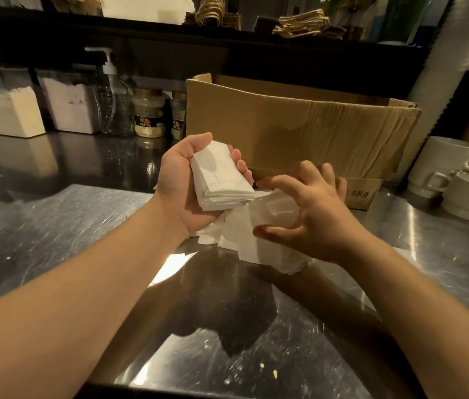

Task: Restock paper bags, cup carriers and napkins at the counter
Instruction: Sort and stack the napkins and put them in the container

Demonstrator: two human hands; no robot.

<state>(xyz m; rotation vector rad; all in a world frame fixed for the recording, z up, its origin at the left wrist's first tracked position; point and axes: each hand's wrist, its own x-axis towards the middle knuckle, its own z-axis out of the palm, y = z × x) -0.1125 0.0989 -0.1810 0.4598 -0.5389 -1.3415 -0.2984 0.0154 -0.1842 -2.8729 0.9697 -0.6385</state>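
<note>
- Your stack of napkins (221,180) lies in the palm of your left hand (187,180), raised above the steel counter (54,226); it is a neat, folded white pile, tilted toward you.
- That left hand is palm-up and cupped round the stack: the thumb curls over its far upper corner and the fingertips wrap its right edge, so the hand grips it.
- Your right hand (311,217) is just beside the stack, palm down, with fingers spread and bent like a claw over the loose napkins (245,240) (a crumpled white heap lying on the counter below both hands).
- The right thumb and forefinger touch the heap's top sheet; whether they actually pinch it or only rest on it, you cannot tell from this view.
- Just behind the hands stands an open cardboard box (299,131), its near wall creased; what it holds is hidden.
- To the right of the box sit stacked white cups (440,165).
- To the left, along the back of the counter, are two small jars (149,113), a clear pump bottle (112,96) and two containers of powder (11,110).
- On the dark shelf above lie paper bags with twine handles (302,25).
</note>
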